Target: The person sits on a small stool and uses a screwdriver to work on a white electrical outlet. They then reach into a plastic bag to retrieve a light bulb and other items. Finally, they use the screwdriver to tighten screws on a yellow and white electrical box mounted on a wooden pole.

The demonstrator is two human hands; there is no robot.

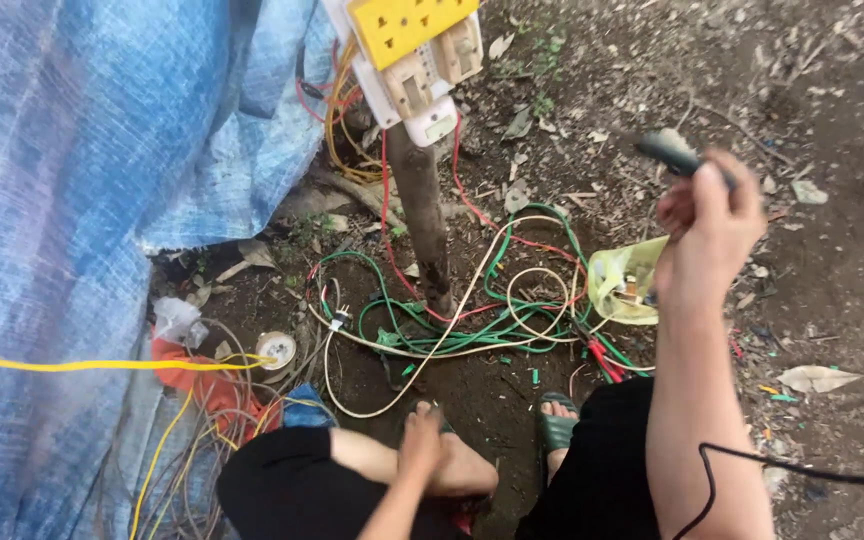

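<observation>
Head view. The right hand [709, 232] is raised at the right of the frame, fingers closed around a dark tool handle [670, 153] whose blurred end projects toward the upper left; the tool type cannot be determined. A black cord [752, 462] crosses the right forearm at the lower right of the frame.

The left hand [422, 440] is at the lower centre, resting on the person's bare foot with its fingertips at the soil. Whether its fingers pinch anything cannot be determined.

Above the left hand, in the centre of the frame, lies a loose coil of wires [472, 310] in green, red and cream, spread on bare soil around the base of a wooden post [424, 215]. The post carries a yellow socket board [404, 25] and pale switch units [432, 80] at the top centre, with red and yellow leads hanging from them.

A yellow plastic bag [620, 282] lies just left of the right wrist, touching the coil. A blue tarpaulin [82, 180] fills the left of the frame. A yellow wire [102, 364] runs across it at mid-height. A round white fitting [276, 348] lies on the soil near the tarpaulin edge. A green sandal [555, 425] is at the lower centre.
</observation>
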